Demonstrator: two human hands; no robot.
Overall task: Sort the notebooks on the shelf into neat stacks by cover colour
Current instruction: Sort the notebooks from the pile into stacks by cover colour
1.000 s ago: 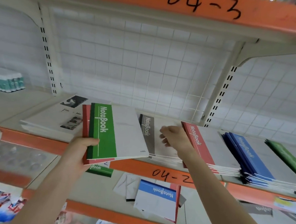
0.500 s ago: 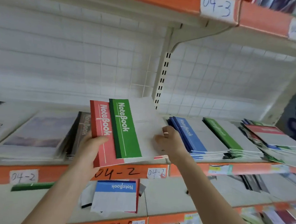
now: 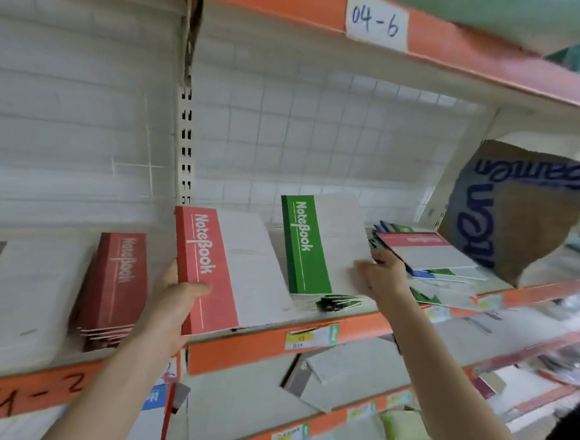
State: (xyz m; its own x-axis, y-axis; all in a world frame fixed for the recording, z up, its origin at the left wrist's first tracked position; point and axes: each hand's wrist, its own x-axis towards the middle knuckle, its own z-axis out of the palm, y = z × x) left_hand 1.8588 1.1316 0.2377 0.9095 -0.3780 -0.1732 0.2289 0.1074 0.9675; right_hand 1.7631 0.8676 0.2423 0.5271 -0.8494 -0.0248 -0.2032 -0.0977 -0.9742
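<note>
Red notebook point(image 3: 216, 273), printed "NoteBook", in our left hand point(image 3: 173, 304), thumb on cover, fingers wrapped beneath | our right hand point(image 3: 382, 278) grips green notebook point(image 3: 314, 245), same print, tilted over green stack point(image 3: 339, 302) | dark red stack point(image 3: 115, 286) lies left | paper label point(image 3: 376, 19) reads "04-6" | orange shelf edge point(image 3: 262, 350) carries handwritten "04-2".

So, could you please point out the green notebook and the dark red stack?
green notebook point(image 3: 305, 245): head view, on its green spine band.
dark red stack point(image 3: 116, 276): head view, on its top cover.
</note>
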